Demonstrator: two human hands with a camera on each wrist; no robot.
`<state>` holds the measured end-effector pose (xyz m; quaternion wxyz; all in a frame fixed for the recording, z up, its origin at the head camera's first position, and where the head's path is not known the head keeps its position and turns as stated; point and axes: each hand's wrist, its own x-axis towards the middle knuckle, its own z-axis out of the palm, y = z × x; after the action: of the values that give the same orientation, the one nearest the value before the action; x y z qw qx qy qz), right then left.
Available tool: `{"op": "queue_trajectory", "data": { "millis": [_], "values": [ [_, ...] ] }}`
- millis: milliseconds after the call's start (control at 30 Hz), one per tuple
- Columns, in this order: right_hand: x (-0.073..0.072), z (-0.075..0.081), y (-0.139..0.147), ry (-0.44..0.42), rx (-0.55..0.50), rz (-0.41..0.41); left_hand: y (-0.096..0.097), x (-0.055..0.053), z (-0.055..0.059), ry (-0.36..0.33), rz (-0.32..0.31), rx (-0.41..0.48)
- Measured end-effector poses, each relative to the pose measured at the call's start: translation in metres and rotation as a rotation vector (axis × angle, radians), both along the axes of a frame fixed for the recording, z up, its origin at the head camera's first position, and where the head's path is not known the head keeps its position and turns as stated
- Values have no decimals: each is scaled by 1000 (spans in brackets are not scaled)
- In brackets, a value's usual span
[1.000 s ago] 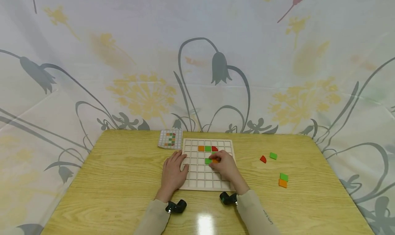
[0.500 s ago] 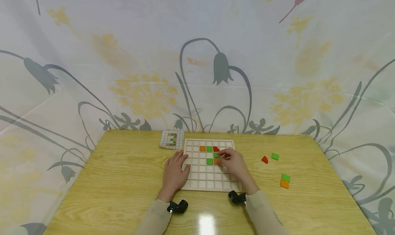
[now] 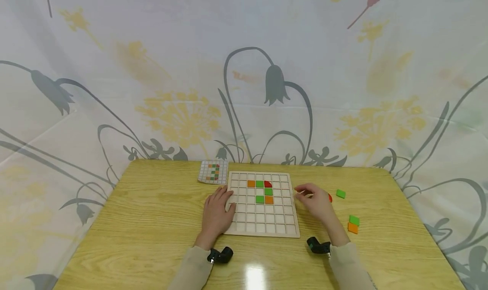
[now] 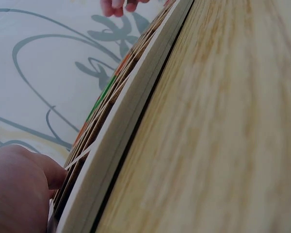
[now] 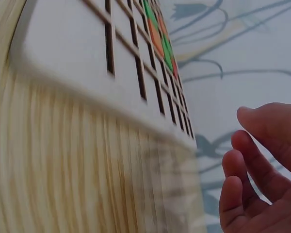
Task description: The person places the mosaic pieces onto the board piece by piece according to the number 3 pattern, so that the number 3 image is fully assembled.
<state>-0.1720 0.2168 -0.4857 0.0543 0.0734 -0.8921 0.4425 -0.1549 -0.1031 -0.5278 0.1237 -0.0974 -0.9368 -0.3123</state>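
A pale wooden grid board (image 3: 261, 232) lies on the table, with orange, green and red tiles in its upper middle cells. Among these are a green tile (image 3: 268, 191) and, below it, an orange tile (image 3: 269, 200). My left hand (image 3: 218, 212) rests along the board's left edge, thumb over the rim in the left wrist view. Past the right edge, my right hand (image 3: 315, 202) hovers with loosely bent fingers (image 5: 233, 167) and nothing between them. A red quarter-round tile (image 3: 330, 198) shows partly behind that hand.
A patterned card (image 3: 213, 172) printed with a coloured grid lies behind the board's left corner. To the right are a loose green tile (image 3: 341, 193), another green tile (image 3: 354, 219) and an orange tile (image 3: 353, 228). A printed cloth backdrop (image 3: 244, 91) hangs behind the table.
My right hand has left the tiles on the board and moved right, beyond the board's edge, partly covering the red tile. My left hand stays in place.
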Motion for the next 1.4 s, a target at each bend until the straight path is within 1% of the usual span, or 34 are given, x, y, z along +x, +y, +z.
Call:
{"op": "queue_trajectory", "data": {
  "millis": [100,300,467,700,867,967,1033,1100,1200,1300,1400],
  "values": [
    [5,-2,19,25,28,-15,1,0,0,-4,2,1],
    [19,3,52,18,90,-64,1,1,1,-4,3,-1],
    [33,6,79,-8,132,-73,0,0,1,-4,2,-2],
    [50,5,111,-42,200,-97,0,0,-1,-9,0,-10],
    [56,6,126,-60,251,-95,0,0,-2,-13,-1,-8],
    [59,6,133,-66,286,-75,0,1,-2,-14,-1,-2],
    [61,6,137,-72,294,-45,0,2,-2,-16,-1,1],
    [62,5,141,-91,285,-7,0,3,-1,-19,-3,3],
    [62,3,145,-143,231,46,0,4,0,-25,-2,11],
    [62,-1,148,-199,154,72,0,3,1,-22,0,11],
    [61,-4,150,-218,100,92,0,1,0,-14,-1,-3]
  ]
}}
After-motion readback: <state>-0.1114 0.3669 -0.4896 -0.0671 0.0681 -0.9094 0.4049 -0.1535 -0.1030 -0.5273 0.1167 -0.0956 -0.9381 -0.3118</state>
